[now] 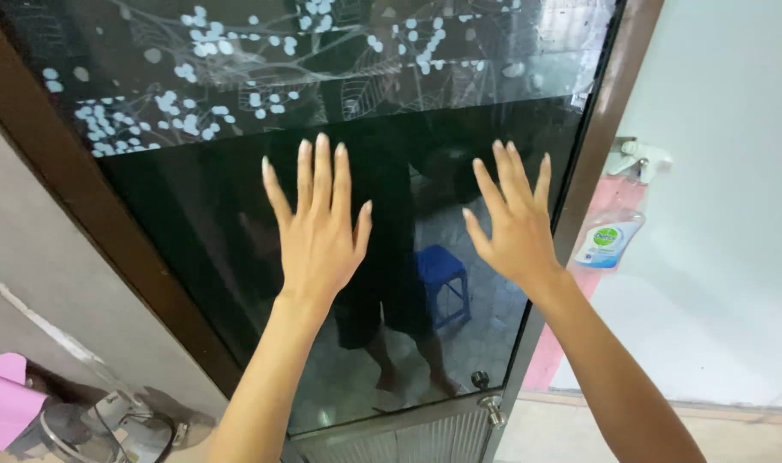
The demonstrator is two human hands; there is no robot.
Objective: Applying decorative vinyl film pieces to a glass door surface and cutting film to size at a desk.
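My left hand [318,227] lies flat against the dark glass door panel [211,223], fingers spread wide and pointing up; it holds nothing; my right hand [518,225] is spread the same way beside it, palm towards the same glass, though I cannot tell whether it presses the pane or hovers just off it. The panel stands straight ahead of both palms, its long axis running upright and tilted a little in my view; the upper part carries a pale pattern of leaves and white dots [236,51]; the lower part is plain and mirrors a blue plastic stool [440,279]. My right hand sits nearer the brown door frame [592,163] on that side; my left is nearer the middle of the pane. A small metal knob [480,378] sits at the bottom corner of the glass, well below both hands. Beyond the frame stands a clear pump bottle with pink liquid [612,231] against a white wall; at lower left I see a pink sheet [5,403].
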